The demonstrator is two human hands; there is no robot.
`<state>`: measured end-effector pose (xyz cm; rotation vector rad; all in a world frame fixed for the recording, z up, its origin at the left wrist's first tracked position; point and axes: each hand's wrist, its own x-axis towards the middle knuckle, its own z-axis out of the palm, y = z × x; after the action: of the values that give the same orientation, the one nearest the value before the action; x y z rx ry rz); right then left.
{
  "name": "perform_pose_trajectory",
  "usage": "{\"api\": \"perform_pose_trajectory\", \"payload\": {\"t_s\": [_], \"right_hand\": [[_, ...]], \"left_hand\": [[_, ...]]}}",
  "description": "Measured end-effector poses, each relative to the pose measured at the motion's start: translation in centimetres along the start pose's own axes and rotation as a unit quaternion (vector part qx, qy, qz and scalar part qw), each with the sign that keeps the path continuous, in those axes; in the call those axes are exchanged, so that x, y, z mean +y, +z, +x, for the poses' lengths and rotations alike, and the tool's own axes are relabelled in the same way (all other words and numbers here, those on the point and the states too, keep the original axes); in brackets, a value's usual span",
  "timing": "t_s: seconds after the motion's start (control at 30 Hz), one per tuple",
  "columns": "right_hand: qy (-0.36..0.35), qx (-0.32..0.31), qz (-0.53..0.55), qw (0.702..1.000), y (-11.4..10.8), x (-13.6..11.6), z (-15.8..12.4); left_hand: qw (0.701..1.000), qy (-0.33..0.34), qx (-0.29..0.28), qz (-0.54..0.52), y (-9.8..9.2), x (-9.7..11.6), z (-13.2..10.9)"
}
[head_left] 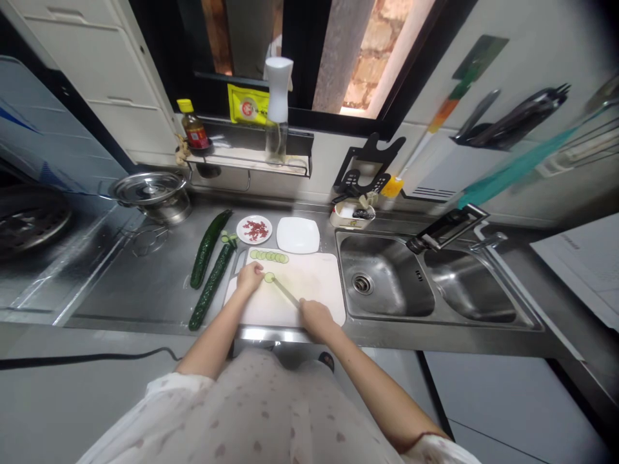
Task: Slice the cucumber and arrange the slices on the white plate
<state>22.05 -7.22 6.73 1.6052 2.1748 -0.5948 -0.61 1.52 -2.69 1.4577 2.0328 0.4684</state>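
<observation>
My right grip (pixel 316 319) is closed round the handle of a knife (pixel 286 293), its blade slanting away to the left so that the tip meets a single pale-green slice (pixel 269 278) on the cutting board (pixel 309 283). My left grip (pixel 250 277) is narrow, fingertips drawn together at that slice's left side; I cannot tell whether they pinch it. The board lies by the front edge of the surface (pixel 145 283), left of the sink (pixel 387 316), with a row of overlapping slices (pixel 275 257) along its back edge towards the left corner. Left of it, two dark green cucumbers (pixel 209 248) lie slantwise, the right one reaching nearer the front edge. Towards the back edge stand a plate (pixel 240 233) of red bits (pixel 255 229) and, just to its right, a white dish (pixel 298 235). For lettering, I look to the shelf (pixel 229 158) above the back edge: a yellow packet (pixel 242 106) bears a round red emblem and dark characters too small to read, and a yellow-capped bottle (pixel 196 135) wears a red label, equally illegible. Beyond the surface's right end, a white panel (pixel 580 258) carries a grey line of print, blurred past reading.
</observation>
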Motion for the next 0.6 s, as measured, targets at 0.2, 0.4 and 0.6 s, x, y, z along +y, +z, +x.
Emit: {"api": "perform_pose_trajectory", "payload": {"t_s": [0.2,0.4,0.6], "right_hand": [[-0.007,-0.008,0.002,1.000,-0.2,-0.1,0.7],[-0.015,0.008,-0.009,1.000,-0.3,-0.3,1.6],[-0.021,0.009,-0.011,1.000,-0.8,-0.7,2.2]], "left_hand": [[1.000,-0.004,0.004,-0.002,0.0,0.1,0.0],[1.000,-0.007,0.007,0.000,0.0,0.1,-0.1],[1.000,-0.007,0.001,0.001,-0.1,0.2,0.0]]}}
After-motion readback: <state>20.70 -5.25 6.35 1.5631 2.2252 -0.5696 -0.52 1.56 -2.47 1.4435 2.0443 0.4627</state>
